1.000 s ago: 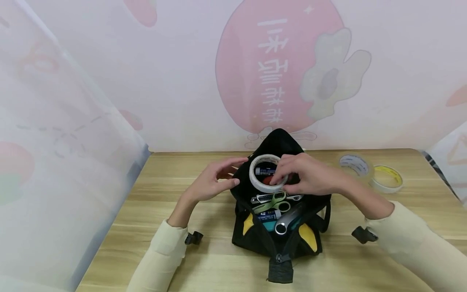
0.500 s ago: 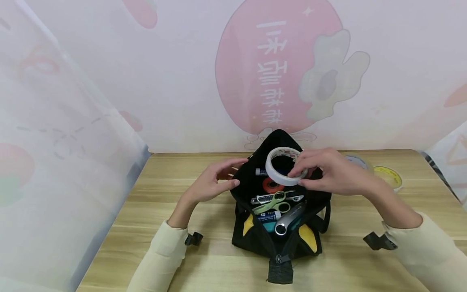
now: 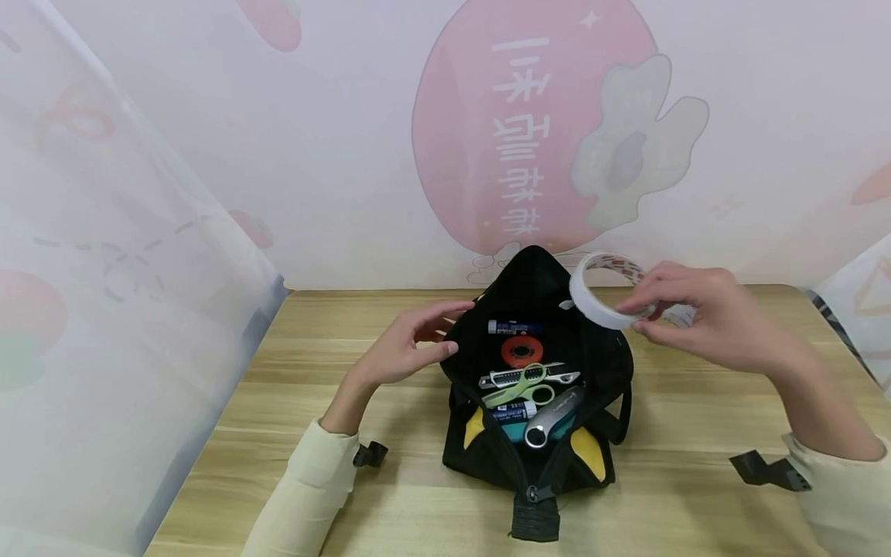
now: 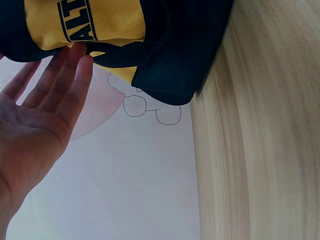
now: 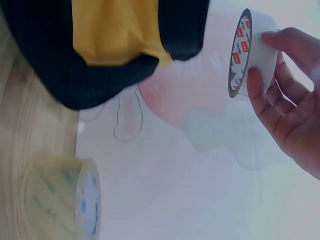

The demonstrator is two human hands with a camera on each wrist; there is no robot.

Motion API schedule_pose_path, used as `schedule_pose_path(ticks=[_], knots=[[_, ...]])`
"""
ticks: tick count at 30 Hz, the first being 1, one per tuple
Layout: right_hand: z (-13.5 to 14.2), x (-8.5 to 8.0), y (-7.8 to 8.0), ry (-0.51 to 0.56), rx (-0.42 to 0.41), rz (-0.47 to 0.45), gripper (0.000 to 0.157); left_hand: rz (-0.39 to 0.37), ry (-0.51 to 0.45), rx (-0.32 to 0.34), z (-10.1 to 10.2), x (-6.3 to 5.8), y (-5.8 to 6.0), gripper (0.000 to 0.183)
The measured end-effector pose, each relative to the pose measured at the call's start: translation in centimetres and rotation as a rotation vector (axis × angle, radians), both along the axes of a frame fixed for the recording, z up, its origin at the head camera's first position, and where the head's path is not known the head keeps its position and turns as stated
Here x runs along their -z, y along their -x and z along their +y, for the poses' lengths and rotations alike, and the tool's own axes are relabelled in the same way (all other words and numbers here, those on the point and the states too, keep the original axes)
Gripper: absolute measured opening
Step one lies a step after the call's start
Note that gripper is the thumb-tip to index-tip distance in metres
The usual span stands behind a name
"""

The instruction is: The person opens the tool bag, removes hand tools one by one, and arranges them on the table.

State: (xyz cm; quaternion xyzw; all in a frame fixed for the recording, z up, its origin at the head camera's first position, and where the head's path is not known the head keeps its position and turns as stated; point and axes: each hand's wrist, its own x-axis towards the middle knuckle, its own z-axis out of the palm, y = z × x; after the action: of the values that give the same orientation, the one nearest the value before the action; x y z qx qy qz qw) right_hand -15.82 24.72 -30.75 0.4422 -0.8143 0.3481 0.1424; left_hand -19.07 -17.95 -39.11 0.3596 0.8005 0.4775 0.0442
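Observation:
A roll of white tape (image 3: pixel 604 311) is up in the air at the back right corner of the black and yellow tool bag (image 3: pixel 480 456). My right hand (image 3: pixel 710 317) pinches its ring between thumb and fingers; the right wrist view shows printing on the core. My left hand (image 3: pixel 411 344) rests against the bag's left rim, and its straight fingertips touch the yellow outer side in the left wrist view. Inside the gaping bag lie a glue stick (image 3: pixel 511 328), a round red thing (image 3: pixel 522 351), a utility knife (image 3: pixel 504 377), green scissors (image 3: pixel 518 389) and a grey-handled tool (image 3: pixel 553 418).
The bag stands on a wooden table (image 3: pixel 334 325), against a printed pink and white backdrop (image 3: pixel 348 155). A roll of clear tape (image 5: pixel 60 200) stands on the table to the bag's right, partly hidden behind my right hand in the head view.
My right hand has lifted the white tape roll out of the bag and carried it up and right. The red round thing has come into full sight. My left hand has stayed put.

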Motion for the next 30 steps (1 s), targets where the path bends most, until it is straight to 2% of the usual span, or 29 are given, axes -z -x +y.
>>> schedule_pose_path(ticks=[5, 11, 20, 26, 30], knots=[[2.2, 0.3, -0.6, -0.039, 0.147, 0.034, 0.058, 0.003, -0.002, 0.002, 0.1, 0.0, 0.0, 0.058], [5.1, 1.8, -1.2, -0.029, 0.293, 0.029, 0.055, -0.001, -0.004, 0.007, 0.1, -0.1, -0.1, 0.057], [8.9, 4.4, -1.7, 0.002, 0.42, 0.034, 0.051, -0.007, -0.006, 0.001, 0.0, -0.1, -0.1, 0.058], [10.6, 6.2, -2.2, 0.007, 0.467, -0.014, 0.041, -0.008, -0.006, 0.002, 0.1, -0.2, -0.1, 0.057], [11.5, 7.3, -2.0, -0.007, 0.492, -0.004, 0.039, -0.007, -0.007, 0.007, 0.0, -0.2, -0.1, 0.057]])
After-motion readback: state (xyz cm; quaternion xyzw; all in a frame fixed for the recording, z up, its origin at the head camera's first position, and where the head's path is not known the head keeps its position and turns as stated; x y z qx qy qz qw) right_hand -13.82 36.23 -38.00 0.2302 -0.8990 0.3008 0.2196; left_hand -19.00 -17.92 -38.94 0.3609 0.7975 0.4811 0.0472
